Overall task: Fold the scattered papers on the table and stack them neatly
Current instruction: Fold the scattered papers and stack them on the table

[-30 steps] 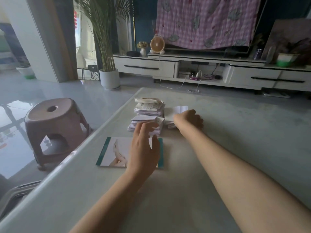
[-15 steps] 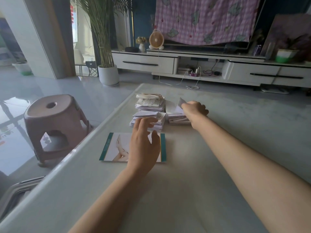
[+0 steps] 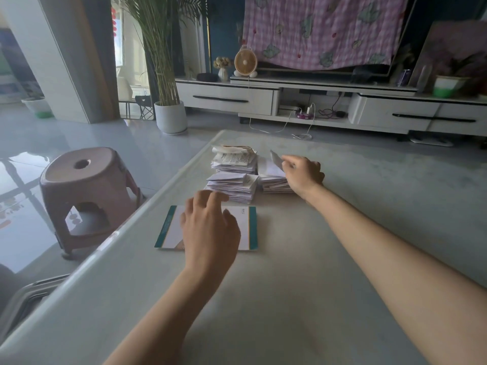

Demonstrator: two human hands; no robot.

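Three stacks of folded papers sit on the grey table (image 3: 342, 233): a far-left stack (image 3: 234, 160), a near-left stack (image 3: 233, 187) and a right stack (image 3: 272, 179). My right hand (image 3: 303, 172) is at the right stack and pinches the raised corner of its top paper (image 3: 275, 158). My left hand (image 3: 210, 227) lies with relaxed fingers spread over a flat leaflet with teal edges (image 3: 171, 227), just in front of the near-left stack.
A pink plastic stool (image 3: 87, 191) stands left of the table on the shiny floor. A chair back (image 3: 29, 296) shows at the lower left. Beyond the table are a white TV cabinet (image 3: 316, 101) and a potted plant (image 3: 168, 111).
My right hand has lifted the top paper's corner at the right stack and shifted slightly right. My left hand moved a little left over the leaflet.
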